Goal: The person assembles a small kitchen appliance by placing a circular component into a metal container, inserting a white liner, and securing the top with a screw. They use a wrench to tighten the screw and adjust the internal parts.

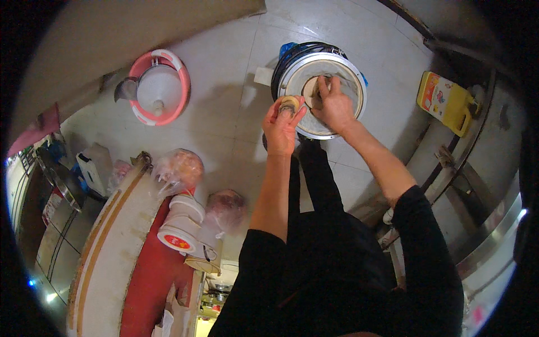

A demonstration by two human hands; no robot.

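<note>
A round drum-like vessel [287, 80] with a shiny metal rim and a greyish inside stands on the floor in front of me. In its middle lies a pale beige round piece [310, 88], a disc or an opening's edge; I cannot tell which. My right hand [336, 109] reaches over it, fingers apart, with fingertips at the beige piece. At the vessel's near left rim, my left hand [280, 132] is closed around a short, rounded tan thing with a dark grey side [288, 105]. Its exact kind is unclear.
Black cable or hose and blue plastic surround the vessel. To the left sits a pink-and-white basin [187, 84] with a pale vessel inside. A yellow jug [449, 104] stands at the right. White tubs [181, 224] and plastic-wrapped bundles [224, 208] are at the lower left, beside a red-sided counter [140, 286].
</note>
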